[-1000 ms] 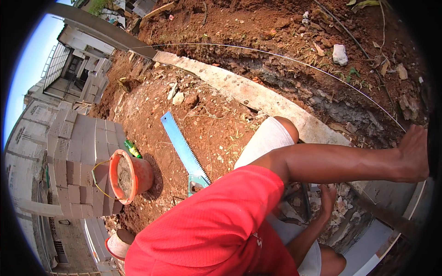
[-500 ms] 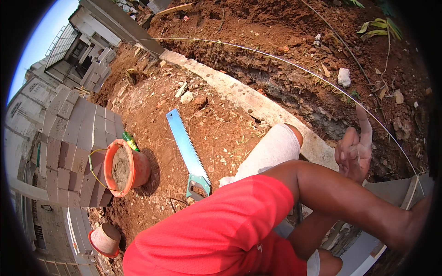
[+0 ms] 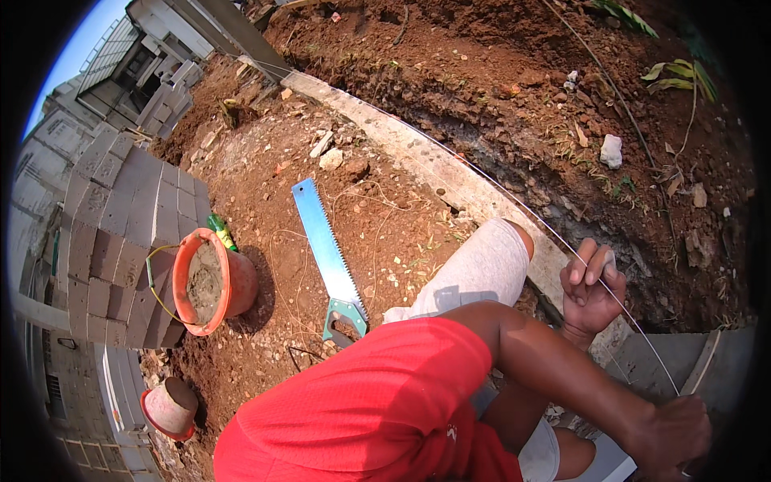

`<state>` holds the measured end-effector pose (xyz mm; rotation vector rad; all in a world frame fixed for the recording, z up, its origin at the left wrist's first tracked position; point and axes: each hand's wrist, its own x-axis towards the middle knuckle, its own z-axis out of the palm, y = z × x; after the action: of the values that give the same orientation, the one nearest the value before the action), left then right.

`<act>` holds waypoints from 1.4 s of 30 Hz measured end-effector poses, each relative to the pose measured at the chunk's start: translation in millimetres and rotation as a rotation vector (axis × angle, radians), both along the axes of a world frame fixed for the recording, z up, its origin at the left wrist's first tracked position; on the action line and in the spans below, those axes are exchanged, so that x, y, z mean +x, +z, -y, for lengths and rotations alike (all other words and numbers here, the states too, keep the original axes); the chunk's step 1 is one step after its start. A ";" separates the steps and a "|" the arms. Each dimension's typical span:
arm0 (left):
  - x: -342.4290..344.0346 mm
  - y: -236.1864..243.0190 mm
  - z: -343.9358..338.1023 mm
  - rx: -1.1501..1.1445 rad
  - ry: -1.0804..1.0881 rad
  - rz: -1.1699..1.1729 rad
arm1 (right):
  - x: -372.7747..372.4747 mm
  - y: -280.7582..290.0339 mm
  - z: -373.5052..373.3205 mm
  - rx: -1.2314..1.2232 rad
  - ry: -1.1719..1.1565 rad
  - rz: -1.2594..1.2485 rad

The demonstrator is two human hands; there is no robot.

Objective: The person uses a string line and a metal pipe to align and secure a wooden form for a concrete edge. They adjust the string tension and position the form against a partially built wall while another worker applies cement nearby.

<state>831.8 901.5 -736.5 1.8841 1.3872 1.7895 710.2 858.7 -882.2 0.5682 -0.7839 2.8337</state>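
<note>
A thin white string [image 3: 647, 341] runs taut from the far post, along the pale concrete beam [image 3: 385, 135], to my hands. My left arm crosses over my right, and my left hand [image 3: 673, 434] is closed in a fist on the string's near end at the lower right. Further up the line, my right hand [image 3: 593, 291] has its palm toward me and fingers curled, with the string passing between them. A small metallic bit shows under the left fist, too little to name. Below the string's near end sits a grey concrete block [image 3: 679, 353].
A blue-bladed handsaw [image 3: 325, 241] lies on the red soil left of my knee. An orange bucket of mortar [image 3: 241, 281] stands beside stacked grey blocks [image 3: 132, 213]; another small bucket [image 3: 171, 408] is tipped nearby. A dug trench [image 3: 482, 153] follows the beam's far side.
The string has come down and nearer, close over the beam. My right hand's raised finger has curled in at the string. My left hand has moved down and to the left.
</note>
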 end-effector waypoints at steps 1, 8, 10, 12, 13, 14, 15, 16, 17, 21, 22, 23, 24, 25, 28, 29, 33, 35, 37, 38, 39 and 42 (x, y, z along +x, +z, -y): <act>-0.7 -18.7 -20.4 -0.099 0.027 0.043 | -3.3 -4.9 -4.9 -0.032 -0.021 0.063; -52.3 -120.6 -57.4 -0.232 0.250 0.054 | -26.7 -119.5 -42.3 -0.287 -0.100 0.347; -68.0 -144.1 -65.8 -0.328 0.177 0.069 | -21.6 -171.5 -57.1 -0.284 -0.158 0.481; -81.9 -177.8 -72.0 -0.422 0.164 0.097 | -12.4 -205.0 -50.6 -0.349 -0.200 0.612; -87.4 -196.4 -75.1 -0.461 0.180 0.111 | -7.8 -215.1 -44.0 -0.412 -0.224 0.669; -91.4 -211.6 -76.9 -0.500 0.190 0.123 | -4.7 -220.4 -40.5 -0.475 -0.253 0.725; -94.9 -224.6 -74.5 -0.527 0.181 0.172 | -2.0 -215.4 -34.4 -0.507 -0.265 0.756; -98.0 -236.8 -72.8 -0.555 0.172 0.221 | 0.5 -209.6 -29.9 -0.540 -0.278 0.787; -98.9 -243.1 -74.3 -0.575 0.159 0.264 | 1.3 -200.1 -29.8 -0.567 -0.296 0.811; -84.7 -250.3 -87.8 -0.542 0.171 0.310 | 3.2 -188.4 -42.9 -0.491 -0.280 0.772; -83.7 -245.4 -98.0 -0.558 0.150 0.289 | 5.3 -190.1 -54.4 -0.513 -0.271 0.749; -83.0 -239.9 -103.9 -0.575 0.124 0.270 | 7.4 -185.2 -59.9 -0.537 -0.267 0.729; -84.9 -237.7 -106.1 -0.579 0.113 0.301 | 9.6 -181.8 -61.6 -0.518 -0.286 0.758; -88.4 -236.8 -107.1 -0.583 0.102 0.331 | 12.1 -178.7 -63.0 -0.500 -0.304 0.787; -92.7 -249.6 -118.9 -0.569 0.123 0.323 | 21.8 -177.9 -69.0 -0.478 -0.315 0.728; -93.7 -259.7 -121.8 -0.563 0.141 0.307 | 28.7 -179.8 -68.2 -0.479 -0.308 0.688; -95.3 -290.0 -124.3 -0.602 0.138 0.401 | 52.6 -128.2 -29.3 -0.125 -0.605 0.981; -93.2 -299.6 -127.9 -0.643 0.146 0.373 | 85.2 -135.5 -31.4 0.061 -0.642 1.035; -96.3 -304.9 -124.3 -0.676 0.165 0.415 | 134.4 -165.4 -54.1 0.223 -0.537 1.026; -99.5 -307.1 -122.6 -0.695 0.175 0.432 | 157.6 -172.2 -63.7 0.294 -0.467 1.022; -102.4 -314.1 -121.6 -0.699 0.183 0.557 | 165.1 -139.8 -57.5 0.359 -0.483 1.118; -109.7 -327.5 -125.1 -0.723 0.115 0.949 | 214.9 -150.4 -78.5 0.508 -0.690 1.407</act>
<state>722.0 1026.6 -1064.0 0.4818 1.4272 1.5397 925.1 937.2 -1032.6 -1.5260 -1.4361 1.9667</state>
